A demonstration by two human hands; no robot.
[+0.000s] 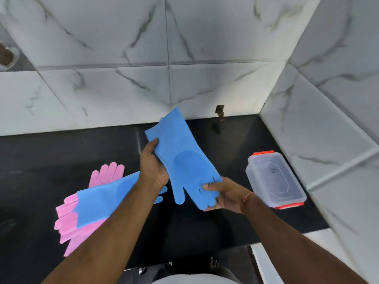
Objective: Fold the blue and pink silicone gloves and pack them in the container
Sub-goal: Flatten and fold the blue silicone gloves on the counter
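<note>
A blue silicone glove (pixel 184 156) is held up above the black counter, cuff away from me and fingers toward me. My left hand (pixel 152 165) grips its left edge near the palm. My right hand (pixel 223 195) pinches its fingertips from below. A second blue glove (pixel 102 197) lies flat on the counter at the left, partly under my left forearm. It rests on top of pink gloves (pixel 67 222), and pink fingers (pixel 108 173) stick out behind it. The clear container (pixel 274 181) with red clips stands at the right, its lid on.
The black counter (pixel 61 152) meets marble-tiled walls at the back and right. A small brown fitting (pixel 220 112) sits at the wall base. A round dish (pixel 8 56) shows at the far left edge. The counter's front edge (pixel 205 245) runs just below my arms.
</note>
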